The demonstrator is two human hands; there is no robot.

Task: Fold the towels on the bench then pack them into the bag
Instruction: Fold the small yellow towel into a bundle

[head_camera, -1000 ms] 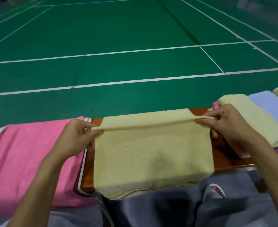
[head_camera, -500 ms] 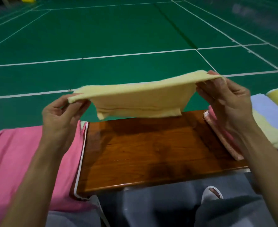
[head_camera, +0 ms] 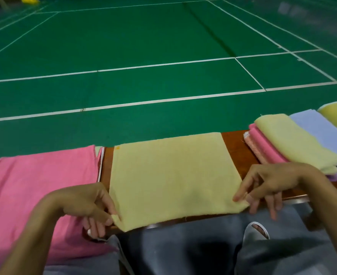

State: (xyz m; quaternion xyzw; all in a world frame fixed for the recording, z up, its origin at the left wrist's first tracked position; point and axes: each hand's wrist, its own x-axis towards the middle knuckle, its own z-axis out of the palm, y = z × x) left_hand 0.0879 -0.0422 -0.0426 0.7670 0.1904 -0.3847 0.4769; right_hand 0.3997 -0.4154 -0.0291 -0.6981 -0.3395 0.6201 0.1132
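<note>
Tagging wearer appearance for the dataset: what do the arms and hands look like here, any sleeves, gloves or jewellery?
Both forearms are bare to the frame edge, no sleeves visible. Left hand and right hand are bare: no gloves, rings, watch or bands seen. Nails look short and unpainted.

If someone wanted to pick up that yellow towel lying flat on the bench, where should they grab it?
By the two near corners of the yellow towel, coming from the person's side: it lies flat, and that edge overhangs the bench, leaving room for fingers underneath.

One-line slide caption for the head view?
Both hands, left and right, pinch the near corners of a yellow towel lying flat on the wooden bench.
</note>
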